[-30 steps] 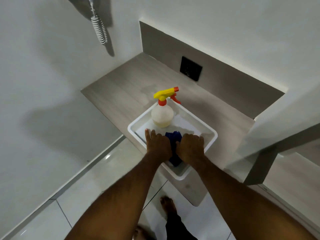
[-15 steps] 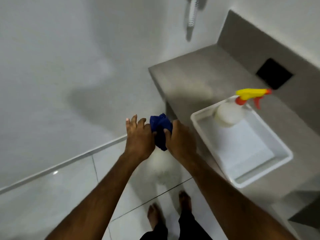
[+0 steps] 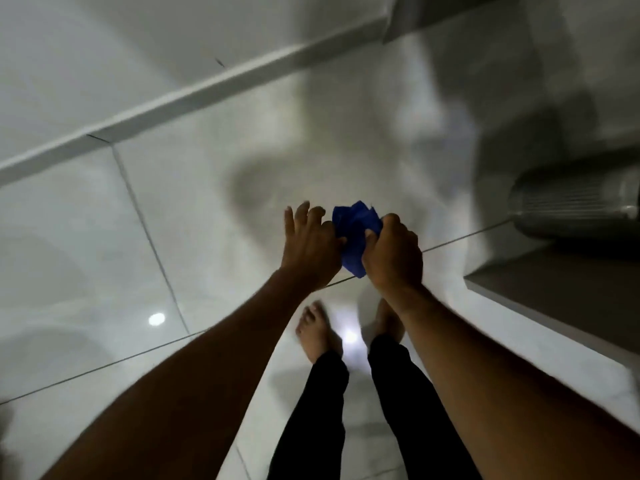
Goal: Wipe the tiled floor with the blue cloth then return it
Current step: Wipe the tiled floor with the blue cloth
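Blue cloth [image 3: 355, 237] now lifted clear of the white tray, bunched in closed right hand [image 3: 393, 252], pressed by half-open left hand [image 3: 310, 247]; held above tiled floor [image 3: 207, 188], wiping not begun

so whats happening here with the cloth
A person stands barefoot on the tiled floor, holding a bunched blue cloth between both hands out in front. The right hand has a closed grip on it; the left hand touches it with fingers spread. The cloth is not yet on the floor.
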